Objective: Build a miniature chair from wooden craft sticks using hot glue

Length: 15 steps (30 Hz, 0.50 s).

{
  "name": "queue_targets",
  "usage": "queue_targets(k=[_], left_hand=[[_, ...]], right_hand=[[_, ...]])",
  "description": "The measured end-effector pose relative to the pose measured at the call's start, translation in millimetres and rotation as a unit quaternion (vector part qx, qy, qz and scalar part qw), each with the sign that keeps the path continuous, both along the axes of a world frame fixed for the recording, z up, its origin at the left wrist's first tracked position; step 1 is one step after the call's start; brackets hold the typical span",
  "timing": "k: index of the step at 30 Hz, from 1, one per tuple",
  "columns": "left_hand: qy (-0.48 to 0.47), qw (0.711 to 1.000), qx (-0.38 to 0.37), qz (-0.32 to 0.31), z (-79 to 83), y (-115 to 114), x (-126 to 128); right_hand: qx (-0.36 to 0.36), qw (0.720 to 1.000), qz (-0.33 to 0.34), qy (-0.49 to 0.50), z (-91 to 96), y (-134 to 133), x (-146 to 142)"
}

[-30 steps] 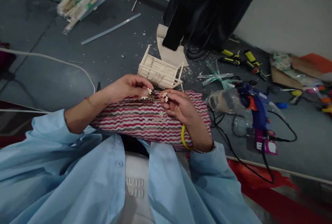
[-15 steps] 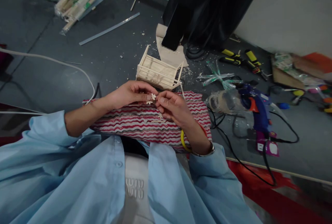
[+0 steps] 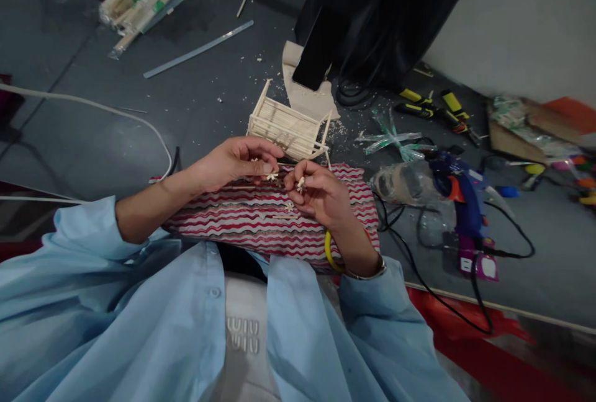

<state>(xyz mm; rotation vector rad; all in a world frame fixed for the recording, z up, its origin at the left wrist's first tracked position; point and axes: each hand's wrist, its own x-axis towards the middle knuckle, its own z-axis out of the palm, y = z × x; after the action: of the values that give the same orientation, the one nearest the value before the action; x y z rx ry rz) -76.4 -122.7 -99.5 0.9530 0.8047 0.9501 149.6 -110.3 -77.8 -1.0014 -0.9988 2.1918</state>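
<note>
My right hand (image 3: 326, 194) pinches a small pale flower-shaped piece (image 3: 300, 184) between thumb and fingers. To its left, my left hand (image 3: 235, 165) is closed, with another pale flower-shaped piece (image 3: 271, 176) at its thumb tip. Both hands are over a red-and-white wavy-striped cloth (image 3: 218, 219). A third flower piece (image 3: 289, 206) lies on the cloth, just above a short thin stick (image 3: 284, 217). Right behind the hands stands a small cart-like frame (image 3: 291, 123) of pale thin sticks, its near edge partly covered by my left fingers.
A blue glue gun (image 3: 465, 194) and its black cable lie to the right, near yellow-black pliers (image 3: 414, 103). A phone (image 3: 313, 58) leans at the back. Bundled sticks (image 3: 139, 2) and a clear glue stick (image 3: 200, 49) are at the back left. A white cable (image 3: 116, 110) crosses the left.
My hands have moved slightly apart. The flower piece that was between both hands now appears in my right fingers, and another shows at my left thumb. The view has shifted a little.
</note>
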Motion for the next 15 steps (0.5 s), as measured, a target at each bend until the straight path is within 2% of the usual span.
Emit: queue_targets(k=[4,11,15], left_hand=[[-0.009,1.0,0.02,0.006,-2.2,-1.0,3.0],[-0.015,1.0,0.021,-0.006,-3.6,-3.5,12.2],[0.077,0.994,0.063,0.046,0.4,-0.8,2.2]], right_hand=[[0.012,1.0,0.025,-0.012,-0.9,-3.7,-2.7],[0.098,0.989,0.03,-0.104,-7.6,-13.1,-11.6],[0.16,0.976,-0.001,-0.145,-10.9,-9.9,-8.0]])
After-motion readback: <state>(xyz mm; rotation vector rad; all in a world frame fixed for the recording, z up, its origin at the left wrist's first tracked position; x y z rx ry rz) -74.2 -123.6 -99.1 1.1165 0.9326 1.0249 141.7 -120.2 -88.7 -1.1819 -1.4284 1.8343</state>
